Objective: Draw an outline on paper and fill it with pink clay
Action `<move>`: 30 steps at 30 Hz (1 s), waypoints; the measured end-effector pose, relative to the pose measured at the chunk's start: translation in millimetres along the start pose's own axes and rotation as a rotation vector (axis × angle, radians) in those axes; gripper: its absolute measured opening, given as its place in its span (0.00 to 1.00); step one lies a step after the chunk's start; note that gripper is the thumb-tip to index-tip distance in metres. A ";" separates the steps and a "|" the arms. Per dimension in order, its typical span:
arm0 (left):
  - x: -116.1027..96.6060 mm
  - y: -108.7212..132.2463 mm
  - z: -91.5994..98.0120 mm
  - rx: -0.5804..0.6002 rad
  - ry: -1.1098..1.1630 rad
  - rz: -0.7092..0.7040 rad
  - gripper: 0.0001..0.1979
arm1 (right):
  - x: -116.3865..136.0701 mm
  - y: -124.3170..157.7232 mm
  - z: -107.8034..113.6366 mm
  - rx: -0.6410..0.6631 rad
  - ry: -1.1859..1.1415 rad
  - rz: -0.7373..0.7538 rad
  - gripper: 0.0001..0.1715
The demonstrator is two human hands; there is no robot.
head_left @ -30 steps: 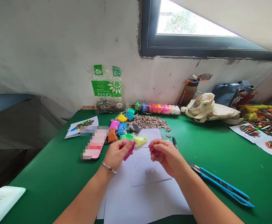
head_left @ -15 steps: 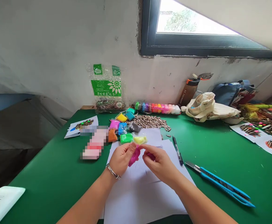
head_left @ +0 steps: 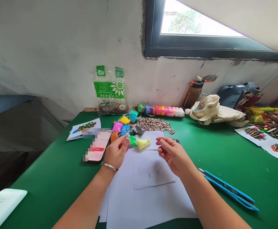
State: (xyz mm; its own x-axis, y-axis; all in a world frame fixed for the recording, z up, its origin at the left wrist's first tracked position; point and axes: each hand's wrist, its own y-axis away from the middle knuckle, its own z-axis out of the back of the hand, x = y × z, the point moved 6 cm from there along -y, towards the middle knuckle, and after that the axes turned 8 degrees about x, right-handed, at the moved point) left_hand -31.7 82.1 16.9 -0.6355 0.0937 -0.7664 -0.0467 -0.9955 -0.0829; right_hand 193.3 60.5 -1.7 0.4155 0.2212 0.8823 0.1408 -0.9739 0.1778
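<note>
My left hand [head_left: 116,152] is closed around a small packet of magenta clay [head_left: 127,147], held just above the white paper [head_left: 143,197]. My right hand [head_left: 173,155] pinches a small piece of magenta clay [head_left: 158,143] between thumb and fingertips, a hand's width to the right. Below the hands lies a smaller sheet with a pencil outline [head_left: 150,168]. Several coloured clay packets [head_left: 125,129] lie just beyond my left hand, a yellow-green one [head_left: 143,143] between the hands.
A phone [head_left: 98,148] lies left of my left hand on the green table [head_left: 57,171]. Sunflower seeds [head_left: 154,124], a seed bag [head_left: 110,90], a clay strip [head_left: 161,110], bottle [head_left: 194,92] and cloth bag [head_left: 212,109] stand behind. Blue utility knife [head_left: 229,190] at right; white object [head_left: 2,206] front left.
My hands were together at the packet half a second ago; now they have drawn apart, the right one carrying off a small piece of magenta clay, the left moving back with the packet.
</note>
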 end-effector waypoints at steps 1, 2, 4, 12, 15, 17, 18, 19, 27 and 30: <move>2.3 -2.2 -1.0 -0.007 -0.068 -0.019 0.25 | -1.6 -0.1 -0.9 0.017 -0.025 -0.017 0.19; 2.3 -3.6 -2.8 -0.012 -0.125 -0.064 0.24 | -3.5 0.0 -2.4 0.039 -0.035 -0.033 0.19; -2.4 -2.7 -4.4 -0.079 -0.218 -0.184 0.22 | -7.5 0.8 -5.4 0.078 -0.037 -0.057 0.19; -51.3 35.0 -0.4 -0.368 -0.191 -0.676 0.15 | -15.7 -1.5 -7.0 0.085 0.004 -0.054 0.16; -61.7 42.9 -9.7 -0.251 -0.106 -0.735 0.15 | -16.5 -3.5 -4.6 0.037 0.024 -0.028 0.21; -65.4 46.6 -16.4 -0.164 -0.061 -0.761 0.14 | -16.5 -5.0 -2.8 0.009 0.026 -0.017 0.25; -66.2 47.8 -18.9 -0.128 -0.037 -0.760 0.13 | -16.4 -5.7 -2.1 -0.001 0.025 -0.016 0.27; -66.2 48.4 -20.6 -0.098 -0.008 -0.746 0.12 | -16.0 -6.3 -1.5 -0.008 0.025 -0.013 0.29; -43.5 42.6 -50.3 0.278 0.703 -0.042 0.18 | 1.5 8.7 -12.5 -0.075 0.531 0.342 0.20; -43.9 50.8 -73.8 0.403 1.221 0.287 0.25 | 4.5 28.4 -41.4 -0.022 0.880 0.651 0.19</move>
State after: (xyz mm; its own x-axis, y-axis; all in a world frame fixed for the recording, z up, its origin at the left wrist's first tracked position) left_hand 50.7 28.6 -0.8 0.4292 -0.3772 -0.8207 -0.3872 -0.8977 0.2101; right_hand 162.0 31.7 25.3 -0.3842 -0.4410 0.8111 0.1070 -0.8939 -0.4354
